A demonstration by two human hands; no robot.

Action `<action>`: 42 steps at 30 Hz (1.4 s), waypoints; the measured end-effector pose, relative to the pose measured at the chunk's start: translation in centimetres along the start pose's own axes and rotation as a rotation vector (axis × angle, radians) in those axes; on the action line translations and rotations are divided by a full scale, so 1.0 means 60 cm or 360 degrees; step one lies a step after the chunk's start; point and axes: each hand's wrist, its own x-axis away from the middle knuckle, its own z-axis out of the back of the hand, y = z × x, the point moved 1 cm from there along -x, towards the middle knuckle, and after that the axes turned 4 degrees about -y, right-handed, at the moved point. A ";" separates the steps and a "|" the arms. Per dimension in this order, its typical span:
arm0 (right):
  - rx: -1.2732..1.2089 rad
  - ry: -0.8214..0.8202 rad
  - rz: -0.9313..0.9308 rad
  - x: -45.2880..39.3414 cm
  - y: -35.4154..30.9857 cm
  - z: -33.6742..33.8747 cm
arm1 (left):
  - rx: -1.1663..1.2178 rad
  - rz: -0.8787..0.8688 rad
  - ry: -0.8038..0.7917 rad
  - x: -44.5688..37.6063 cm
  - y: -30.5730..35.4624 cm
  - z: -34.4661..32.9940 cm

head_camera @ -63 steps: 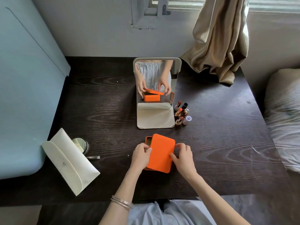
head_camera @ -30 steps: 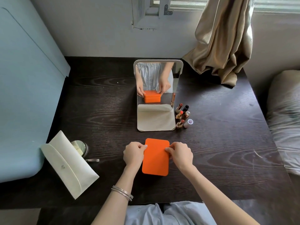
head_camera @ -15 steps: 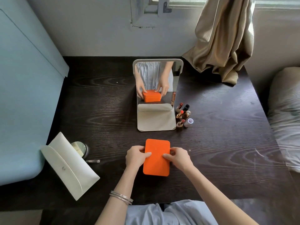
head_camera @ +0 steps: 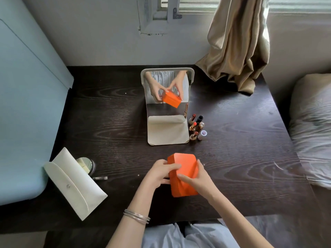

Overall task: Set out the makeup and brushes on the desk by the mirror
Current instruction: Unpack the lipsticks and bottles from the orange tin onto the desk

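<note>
An orange box [head_camera: 182,183] with its lid on is lifted off the dark desk [head_camera: 241,158] and tilted, held between both hands. My left hand [head_camera: 161,171] grips its left side with the fingers over the top. My right hand [head_camera: 197,178] holds its right side, fingers lying across the lid. Behind it stands a folding mirror [head_camera: 166,90] on a cream base, which reflects the hands and box. Several lipsticks [head_camera: 194,126] stand upright just right of the mirror's base.
A cream pouch [head_camera: 75,183] lies at the desk's left front, with a round compact [head_camera: 86,164] and a small metal tool [head_camera: 100,178] beside it. A beige curtain [head_camera: 238,42] hangs over the back right corner. A blue panel borders the left, bedding the right.
The lid went from askew to fully seated on the box, which lay flat on the desk. Now both hands have raised and tilted the closed box.
</note>
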 end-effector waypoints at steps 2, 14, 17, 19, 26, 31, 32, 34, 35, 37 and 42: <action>0.0174 -0.0062 -0.0103 0.006 0.004 0.007 | -0.0093 -0.0014 0.0001 -0.003 0.003 -0.029; 0.0400 0.0589 -0.0309 -0.047 -0.002 0.181 | -0.1676 -0.0211 0.0474 -0.045 0.034 -0.071; 0.0515 0.0690 -0.0256 -0.099 -0.039 0.244 | -0.1949 0.0015 0.0504 -0.064 0.028 -0.057; 0.0566 0.0697 -0.0192 -0.136 -0.069 0.281 | -0.2027 0.0131 0.0485 -0.074 0.026 -0.053; 0.0631 0.0651 0.0009 -0.262 -0.188 0.339 | -0.2161 0.0412 0.0309 -0.091 0.054 -0.044; 0.0655 0.0630 0.0024 -0.340 -0.251 0.320 | -0.2153 0.0491 0.0266 -0.099 0.052 -0.045; 0.0626 0.0634 0.0012 -0.353 -0.265 0.316 | -0.2138 0.0496 0.0252 -0.099 0.050 -0.045; 0.0541 0.0631 -0.0001 -0.378 -0.297 0.309 | -0.2138 0.0493 0.0231 -0.099 0.045 -0.043; 0.0520 0.0627 -0.0001 -0.390 -0.315 0.306 | -0.2147 0.0489 0.0230 -0.100 0.042 -0.041; 0.0515 0.0623 0.0013 -0.417 -0.349 0.298 | -0.2168 0.0486 0.0236 -0.103 0.039 -0.038; 0.0555 0.0627 0.0040 -0.475 -0.423 0.272 | -0.2158 0.0380 0.0331 -0.103 0.038 -0.045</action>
